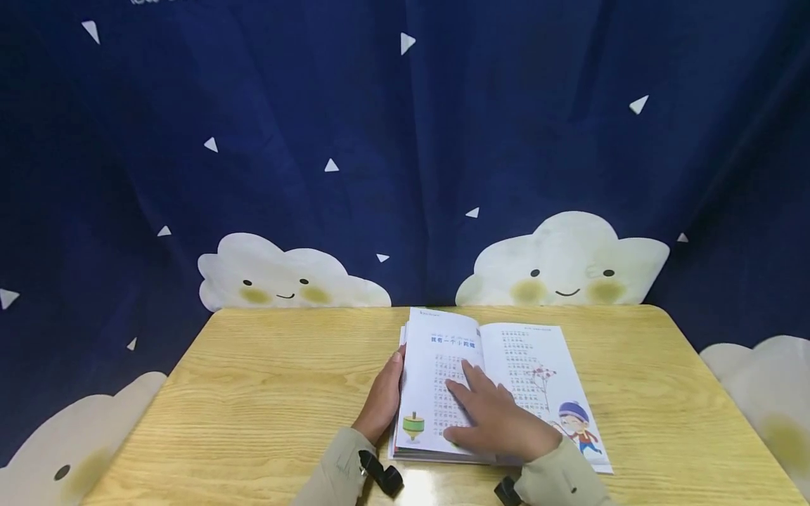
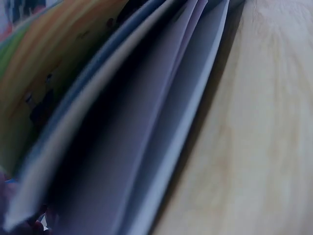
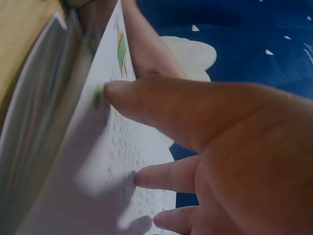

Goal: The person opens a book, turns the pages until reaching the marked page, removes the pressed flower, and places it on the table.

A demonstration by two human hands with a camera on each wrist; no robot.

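An open book (image 1: 525,344) with printed text and coloured drawings lies on the wooden table, right of its middle. At its left edge, my left hand (image 1: 381,399) holds the side of the book, its fingers partly hidden by the pages. My right hand (image 1: 500,418) reaches across the right page, and its spread fingertips touch the left page (image 1: 436,400). In the right wrist view the right thumb (image 3: 146,100) rests on that page near the spinning-top drawing. The left wrist view shows loose, fanned page edges (image 2: 161,112) close up, somewhat blurred.
The wooden table (image 1: 272,393) extends to both sides of the book. Behind it hangs a dark blue curtain (image 1: 272,105) with white triangles and smiling clouds. A black strap (image 1: 380,474) circles the left wrist, and a black device (image 1: 508,490) sits at the right wrist.
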